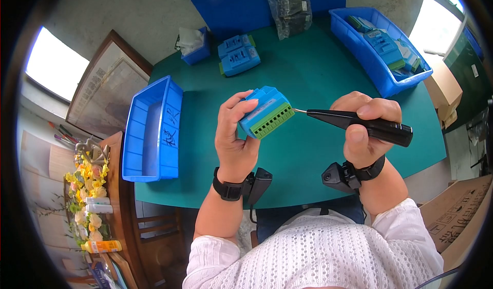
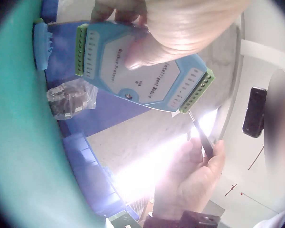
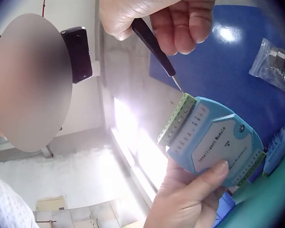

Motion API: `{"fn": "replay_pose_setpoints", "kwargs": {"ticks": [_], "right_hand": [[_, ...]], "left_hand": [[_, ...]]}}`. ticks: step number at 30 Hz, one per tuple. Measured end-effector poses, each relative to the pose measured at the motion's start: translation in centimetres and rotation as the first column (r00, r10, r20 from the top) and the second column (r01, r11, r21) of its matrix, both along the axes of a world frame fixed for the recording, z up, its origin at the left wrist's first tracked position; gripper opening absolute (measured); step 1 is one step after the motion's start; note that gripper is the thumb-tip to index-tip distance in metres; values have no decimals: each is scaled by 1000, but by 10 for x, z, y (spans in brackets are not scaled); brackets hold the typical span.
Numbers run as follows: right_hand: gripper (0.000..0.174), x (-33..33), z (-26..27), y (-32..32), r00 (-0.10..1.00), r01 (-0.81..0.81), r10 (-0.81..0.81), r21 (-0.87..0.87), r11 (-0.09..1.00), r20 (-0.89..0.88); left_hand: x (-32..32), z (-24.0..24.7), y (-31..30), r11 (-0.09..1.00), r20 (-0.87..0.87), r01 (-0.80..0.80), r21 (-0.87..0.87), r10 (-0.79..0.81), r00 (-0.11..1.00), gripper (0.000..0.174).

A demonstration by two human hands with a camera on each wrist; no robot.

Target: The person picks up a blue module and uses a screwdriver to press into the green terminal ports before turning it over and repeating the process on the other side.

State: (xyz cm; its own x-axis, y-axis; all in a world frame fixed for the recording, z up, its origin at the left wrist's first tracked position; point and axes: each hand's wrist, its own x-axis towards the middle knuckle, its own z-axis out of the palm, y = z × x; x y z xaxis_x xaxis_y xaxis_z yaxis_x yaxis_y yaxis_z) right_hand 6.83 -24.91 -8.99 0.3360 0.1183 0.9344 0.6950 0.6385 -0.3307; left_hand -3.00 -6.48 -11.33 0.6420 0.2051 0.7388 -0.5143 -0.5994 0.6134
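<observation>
My left hand (image 1: 237, 140) grips a blue module (image 1: 263, 102) above the table, its green terminal strip (image 1: 275, 120) turned toward me. The left wrist view shows the thumb across the printed face of the module (image 2: 137, 71). A black-handled screwdriver (image 1: 380, 129) is pinched in my right hand (image 1: 367, 124). Its thin metal tip meets the right end of the green strip, at a corner terminal in the right wrist view, where the screwdriver (image 3: 154, 45) slants down to the strip (image 3: 178, 118).
Two blue modules (image 1: 239, 60) lie on the green table (image 1: 308, 160) at the back. An empty blue bin (image 1: 154, 130) stands left, a bin (image 1: 382, 78) holding several modules at back right. Behind are a small blue box (image 1: 196, 57) and a bag (image 1: 294, 12) of dark parts.
</observation>
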Motion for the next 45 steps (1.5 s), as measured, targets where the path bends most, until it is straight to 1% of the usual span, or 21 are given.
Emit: {"fn": "replay_pose_setpoints", "kwargs": {"ticks": [3,8,12,15,17,18,20,21,22,23,24,25,27,28,29,31,32,35,39,45], "right_hand": [[29,1,-1,0,1000,21,-21,-27,999,5],[29,-1,0,0,999,31,-31,-15,999,-22],[29,0,-1,-1,998,51,-52,-36,998,-34],[29,1,-2,0,994,107,-107,-40,993,-7],[28,2,-4,0,995,91,-92,-24,996,-49],[28,3,-4,0,994,84,-85,-15,996,-70],[26,1,-2,0,976,51,-44,29,998,-215],[25,0,0,0,958,34,-18,52,998,-286],[23,1,1,1,950,73,-58,39,997,-308],[22,3,0,2,940,46,-28,47,998,-340],[21,4,-1,2,928,19,3,54,998,-373],[21,6,-2,3,913,-8,31,60,998,-406],[22,7,-5,4,901,-32,44,36,999,-431],[22,6,-7,5,893,-43,46,16,999,-448],[22,5,-8,7,885,-56,48,-3,998,-464],[23,2,-9,10,899,-44,13,-59,997,-438],[24,1,-10,12,905,-34,-5,-86,996,-424],[27,0,-13,15,928,-49,7,-104,993,-373],[30,-1,-11,15,937,-43,6,-99,994,-350],[31,-2,-12,16,965,-15,-16,-116,993,-261]], "left_hand": [[1,-1,1,1000,2,6,13,-6,1000,41],[1,0,0,1000,-13,30,-2,-30,999,43],[1,0,1,1000,-4,14,26,-14,1000,44],[1,1,0,999,-13,2,33,-2,1000,44],[1,0,0,999,-26,-12,40,13,1000,43],[0,-1,-1,999,-60,-1,-44,-2,998,43],[-2,-2,-3,977,-122,12,-212,-39,992,42],[0,-2,-3,921,-97,102,-376,-148,984,42],[2,-2,-1,830,-54,185,-526,-250,967,42],[3,-2,-1,708,7,260,-657,-338,941,42],[-1,9,-8,558,-10,225,-799,-386,922,38],[-2,8,-6,410,23,226,-884,-444,896,36],[-2,5,6,81,123,196,-977,-537,835,34],[-1,-4,15,78,92,162,-984,-559,824,47],[0,-6,18,11,134,171,-985,-572,809,49],[1,-1,19,-120,221,186,-975,-591,776,52],[1,6,14,-124,185,140,-982,-545,818,45],[1,4,15,-150,206,147,-978,-542,815,47],[1,4,16,-147,200,141,-979,-558,806,50],[1,3,13,-121,161,112,-986,-557,815,52]]}}
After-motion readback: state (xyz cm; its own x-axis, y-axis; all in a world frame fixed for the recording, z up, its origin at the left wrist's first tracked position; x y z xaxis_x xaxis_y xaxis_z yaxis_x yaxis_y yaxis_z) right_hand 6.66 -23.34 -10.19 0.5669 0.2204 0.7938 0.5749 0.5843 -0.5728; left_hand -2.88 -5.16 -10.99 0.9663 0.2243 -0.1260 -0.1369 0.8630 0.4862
